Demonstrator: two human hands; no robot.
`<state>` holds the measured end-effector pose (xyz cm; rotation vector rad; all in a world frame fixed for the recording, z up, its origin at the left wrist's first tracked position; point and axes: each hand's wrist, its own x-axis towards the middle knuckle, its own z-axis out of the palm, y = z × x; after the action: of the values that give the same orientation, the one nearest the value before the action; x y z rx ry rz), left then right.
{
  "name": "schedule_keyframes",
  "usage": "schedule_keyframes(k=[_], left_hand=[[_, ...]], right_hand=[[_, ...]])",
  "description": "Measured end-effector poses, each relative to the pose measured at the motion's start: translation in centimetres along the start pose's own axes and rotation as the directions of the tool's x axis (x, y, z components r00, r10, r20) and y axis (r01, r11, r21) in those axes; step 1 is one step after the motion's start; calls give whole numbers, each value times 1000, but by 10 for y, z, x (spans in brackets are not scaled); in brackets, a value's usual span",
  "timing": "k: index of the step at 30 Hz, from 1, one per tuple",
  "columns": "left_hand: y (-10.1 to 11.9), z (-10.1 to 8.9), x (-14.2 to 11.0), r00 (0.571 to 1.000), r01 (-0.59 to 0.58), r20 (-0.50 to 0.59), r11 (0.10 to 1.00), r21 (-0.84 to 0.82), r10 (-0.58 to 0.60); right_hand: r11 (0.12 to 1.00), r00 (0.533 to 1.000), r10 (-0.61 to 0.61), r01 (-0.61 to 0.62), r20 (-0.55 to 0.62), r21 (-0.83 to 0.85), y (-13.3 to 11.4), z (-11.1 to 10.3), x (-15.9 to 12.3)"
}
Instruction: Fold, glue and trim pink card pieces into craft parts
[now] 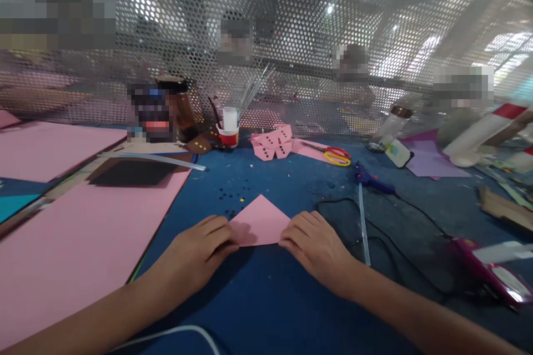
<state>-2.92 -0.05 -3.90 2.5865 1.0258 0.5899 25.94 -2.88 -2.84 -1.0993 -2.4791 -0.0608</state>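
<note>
A pink paper triangle (261,223) lies on the blue table, its point facing away from me and its long edge towards me. My left hand (212,241) grips the left corner between thumb and fingers. At the right corner, my right hand (310,241) has its fingers closed over the paper. Small black squares (227,195) are scattered just beyond the left hand. Farther back lies a pink paper butterfly (272,143) with black dots, beside scissors (337,156) with red and yellow handles.
Large pink sheets (104,233) cover the left side, with a black sheet (133,172) on them. A blue glue gun (375,180) and its cord lie to the right, near a glue stick (363,224). A cup (228,136) stands before a perforated metal screen (291,39).
</note>
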Motion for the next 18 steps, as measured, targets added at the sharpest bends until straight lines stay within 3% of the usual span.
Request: schedule_keyframes(k=[9, 18], left_hand=[[9, -7, 8, 969, 248, 32, 965, -89, -246], [10, -8, 11, 959, 283, 28, 957, -62, -282]], right_hand=[[982, 988, 157, -157, 4, 109, 4, 2, -1], [939, 944, 328, -330, 40, 92, -1, 3, 3]])
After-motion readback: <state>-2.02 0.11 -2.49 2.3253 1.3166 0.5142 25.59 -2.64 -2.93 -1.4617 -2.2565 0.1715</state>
